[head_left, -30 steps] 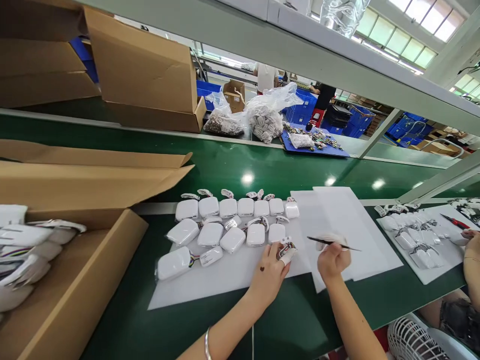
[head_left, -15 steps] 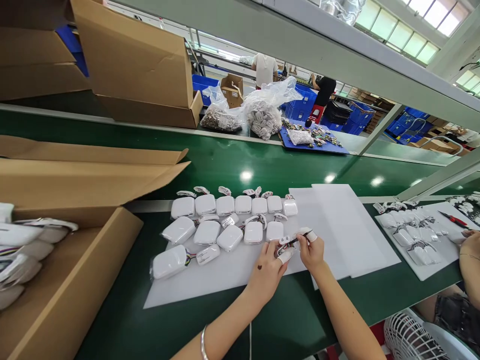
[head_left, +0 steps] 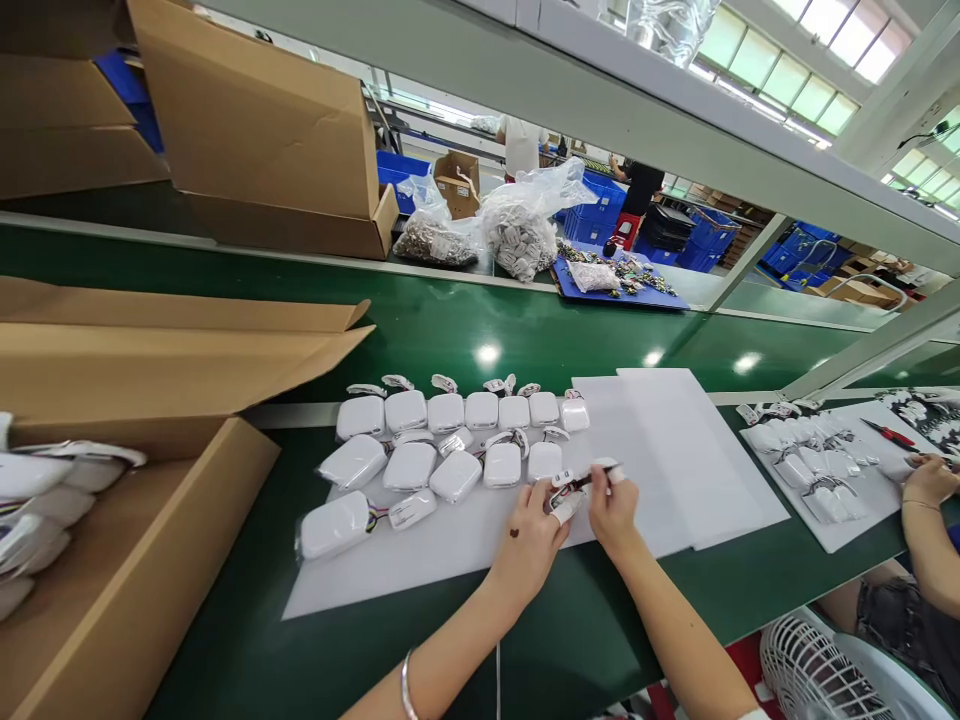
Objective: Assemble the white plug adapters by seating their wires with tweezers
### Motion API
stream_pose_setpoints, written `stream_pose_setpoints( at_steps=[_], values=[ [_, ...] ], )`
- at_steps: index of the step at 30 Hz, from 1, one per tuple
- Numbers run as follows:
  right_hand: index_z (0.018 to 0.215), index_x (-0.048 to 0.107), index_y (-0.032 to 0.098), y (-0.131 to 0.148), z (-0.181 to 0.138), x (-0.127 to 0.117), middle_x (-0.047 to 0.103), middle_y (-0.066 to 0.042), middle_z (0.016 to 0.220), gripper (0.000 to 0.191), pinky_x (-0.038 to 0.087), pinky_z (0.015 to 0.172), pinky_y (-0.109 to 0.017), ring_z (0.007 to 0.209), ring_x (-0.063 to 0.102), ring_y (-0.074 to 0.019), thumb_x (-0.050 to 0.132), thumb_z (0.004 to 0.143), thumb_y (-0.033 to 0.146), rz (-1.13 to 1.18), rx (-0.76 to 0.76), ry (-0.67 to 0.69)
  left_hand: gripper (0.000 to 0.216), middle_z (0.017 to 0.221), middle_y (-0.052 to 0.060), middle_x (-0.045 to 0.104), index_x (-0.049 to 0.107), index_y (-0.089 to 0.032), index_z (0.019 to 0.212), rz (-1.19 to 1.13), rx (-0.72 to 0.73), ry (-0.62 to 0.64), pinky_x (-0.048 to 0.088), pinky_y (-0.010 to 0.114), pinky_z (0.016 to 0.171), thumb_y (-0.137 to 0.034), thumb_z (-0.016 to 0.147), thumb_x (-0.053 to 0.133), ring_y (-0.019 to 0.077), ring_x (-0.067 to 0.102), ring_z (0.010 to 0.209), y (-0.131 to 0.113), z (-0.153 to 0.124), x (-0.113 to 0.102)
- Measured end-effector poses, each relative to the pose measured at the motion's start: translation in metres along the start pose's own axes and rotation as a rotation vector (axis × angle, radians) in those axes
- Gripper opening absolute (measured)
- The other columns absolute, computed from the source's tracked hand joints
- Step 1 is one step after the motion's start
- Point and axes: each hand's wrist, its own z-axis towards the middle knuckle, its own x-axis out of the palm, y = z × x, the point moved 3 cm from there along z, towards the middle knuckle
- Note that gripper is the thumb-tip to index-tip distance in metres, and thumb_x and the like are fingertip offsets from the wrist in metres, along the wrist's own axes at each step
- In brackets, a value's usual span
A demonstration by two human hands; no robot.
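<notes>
My left hand point(head_left: 531, 535) is closed around a small white plastic piece with dark wires point(head_left: 568, 490), at the near edge of a white sheet point(head_left: 480, 535). Just to the right, my right hand point(head_left: 615, 512) pinches a thin dark tool point(head_left: 613, 467) whose kind I cannot make out. White coverings show on fingertips of both hands. Behind and left of them lie several rounded white plastic units point(head_left: 409, 467) in rows, some in clear film. A unit at the front left point(head_left: 335, 525) has coloured wires running to a small white connector housing point(head_left: 412, 508).
An open cardboard box point(head_left: 172, 560) with more white units stands at left. Overlapping white sheets point(head_left: 697, 470) lie to the right. Further right, a co-worker's hand point(head_left: 930, 482) is near another sheet of white units point(head_left: 814, 460) and red-handled pliers point(head_left: 889, 434). Bagged parts point(head_left: 517, 240) sit on the back ledge.
The whole view has shifted slightly. Both my hands keep nearly the same pose over the small white piece, and the co-worker's hand at right shows more fully.
</notes>
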Motion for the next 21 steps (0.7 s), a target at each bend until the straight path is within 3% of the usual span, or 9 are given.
stream_pose_setpoints(
  at_steps=[3,9,15,21],
  values=[
    [0.076,0.057,0.017,-0.001,0.005,-0.014,0.059,-0.003,0.06,0.032,0.04,0.048,-0.023,0.053,0.056,-0.0141,0.034,0.095,0.029,0.02,0.015,-0.092,0.026,0.11,0.007,0.05,0.063,-0.026,0.105,0.007,-0.001,0.03,0.049,0.034,0.071,-0.014,0.085,0.051,0.0211,0.049,0.091,-0.001,0.0,0.0],
    [0.066,0.051,0.018,0.001,0.015,-0.005,0.046,0.004,0.049,0.033,0.034,0.043,-0.02,0.042,0.043,-0.0096,0.038,0.094,0.03,0.064,0.027,0.024,0.022,0.115,0.008,0.049,0.065,-0.022,0.099,0.044,0.003,0.03,0.051,0.035,0.073,-0.015,0.087,0.048,0.0209,0.049,0.092,-0.002,0.0,0.001],
    [0.071,0.053,0.018,0.005,0.019,0.004,0.049,0.002,0.052,0.03,0.034,0.045,-0.02,0.044,0.044,-0.0097,0.038,0.094,0.03,0.043,-0.032,0.108,0.017,0.114,0.008,0.051,0.067,-0.019,0.085,0.103,0.027,-0.005,0.052,0.033,0.068,-0.014,0.084,0.051,0.0197,0.049,0.088,-0.001,-0.001,0.004],
    [0.069,0.053,0.018,0.002,0.017,0.001,0.049,0.002,0.05,0.032,0.034,0.044,-0.02,0.043,0.044,-0.0095,0.038,0.094,0.031,0.006,-0.041,0.087,0.015,0.114,0.008,0.05,0.066,-0.019,0.089,0.115,0.032,-0.004,0.052,0.033,0.069,-0.014,0.084,0.052,0.0203,0.049,0.089,-0.002,-0.001,0.002]
  ],
)
